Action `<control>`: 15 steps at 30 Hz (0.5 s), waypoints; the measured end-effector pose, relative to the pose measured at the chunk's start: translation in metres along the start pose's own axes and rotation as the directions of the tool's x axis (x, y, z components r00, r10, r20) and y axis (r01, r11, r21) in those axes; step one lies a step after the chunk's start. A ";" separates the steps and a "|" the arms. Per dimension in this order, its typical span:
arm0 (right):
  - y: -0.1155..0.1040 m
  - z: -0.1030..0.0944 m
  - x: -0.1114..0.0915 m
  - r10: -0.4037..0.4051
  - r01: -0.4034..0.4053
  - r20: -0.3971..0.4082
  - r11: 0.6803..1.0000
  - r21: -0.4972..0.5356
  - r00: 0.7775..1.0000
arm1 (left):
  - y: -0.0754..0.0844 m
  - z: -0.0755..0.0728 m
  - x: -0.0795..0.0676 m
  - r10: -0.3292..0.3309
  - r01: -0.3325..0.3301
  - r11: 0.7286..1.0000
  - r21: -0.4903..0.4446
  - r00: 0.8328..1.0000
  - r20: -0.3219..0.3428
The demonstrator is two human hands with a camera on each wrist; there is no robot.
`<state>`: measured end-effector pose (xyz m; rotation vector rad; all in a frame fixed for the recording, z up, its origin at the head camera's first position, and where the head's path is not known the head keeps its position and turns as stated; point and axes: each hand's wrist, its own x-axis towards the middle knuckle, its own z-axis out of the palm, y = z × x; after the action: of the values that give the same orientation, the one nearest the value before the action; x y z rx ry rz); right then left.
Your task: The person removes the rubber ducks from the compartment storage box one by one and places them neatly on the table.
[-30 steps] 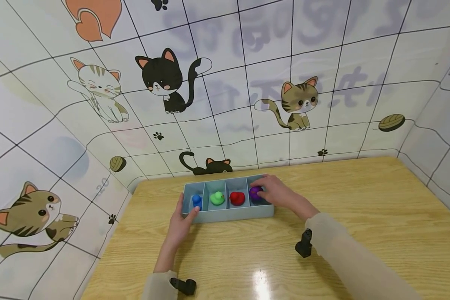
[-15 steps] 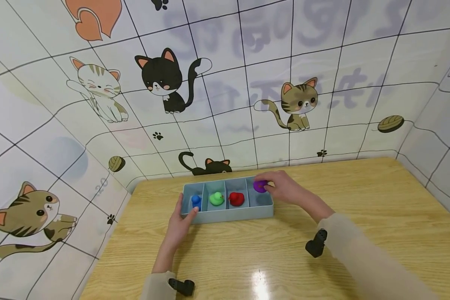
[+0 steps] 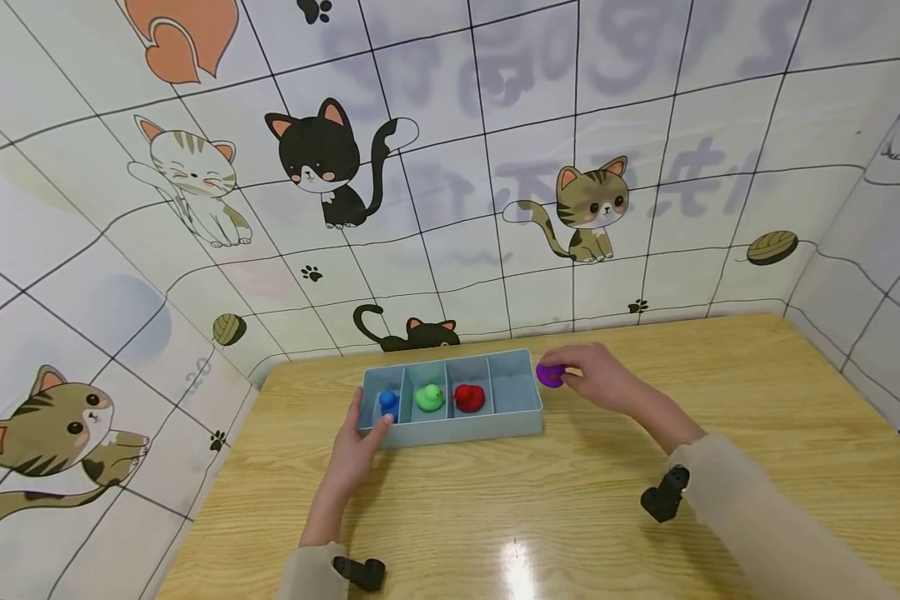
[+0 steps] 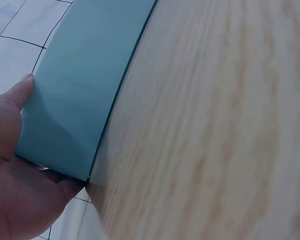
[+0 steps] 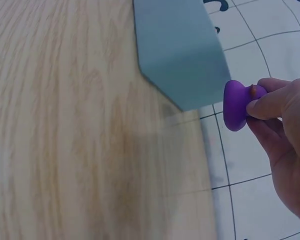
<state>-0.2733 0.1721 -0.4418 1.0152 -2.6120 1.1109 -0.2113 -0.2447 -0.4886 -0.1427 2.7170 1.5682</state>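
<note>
A grey-blue box [image 3: 457, 432] with a row of compartments stands on the table. My left hand [image 3: 355, 457] grips its left end, thumb over the front rim, as the left wrist view also shows along the box wall [image 4: 80, 90]. Between thumb and fingertips, my right hand [image 3: 607, 379] pinches a purple rubber duck [image 3: 550, 375], just outside the box's right end. In the right wrist view the duck [image 5: 234, 107] has its rounded base turned toward the box. A blue duck [image 3: 388, 402], a green duck [image 3: 429, 398] and a red duck [image 3: 469, 398] each sit in their own compartment; the rightmost compartment is bare.
The wooden table [image 3: 450, 517] extends in front of the box and to its right. Behind it rises a wall [image 3: 480, 275] covered in a grid and cartoon cats, with another such wall at the left.
My right hand has lifted the purple duck out of the rightmost compartment and carried it right, past the box's end. The left hand keeps its grip on the box.
</note>
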 end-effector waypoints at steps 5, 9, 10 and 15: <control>0.012 0.006 -0.008 0.023 -0.022 0.034 0.999 -0.043 0.999 | -0.001 -0.002 0.000 0.007 -0.007 1.000 0.003 1.000 -0.001; 0.021 0.012 -0.012 0.052 -0.051 0.065 0.998 -0.028 0.996 | -0.002 -0.002 0.002 0.017 -0.017 1.000 0.018 1.000 -0.011; 0.023 0.013 -0.012 0.060 -0.059 0.070 0.998 -0.022 0.996 | -0.002 -0.002 0.003 0.019 -0.019 1.000 0.021 1.000 -0.011; 0.028 0.020 -0.014 0.067 -0.067 0.080 0.998 -0.005 0.995 | -0.003 -0.002 0.006 0.018 -0.018 1.000 -0.003 1.000 -0.008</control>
<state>-0.2776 0.1803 -0.4779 0.9983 -2.7286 1.1031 -0.2171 -0.2485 -0.4906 -0.1260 2.7296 1.5803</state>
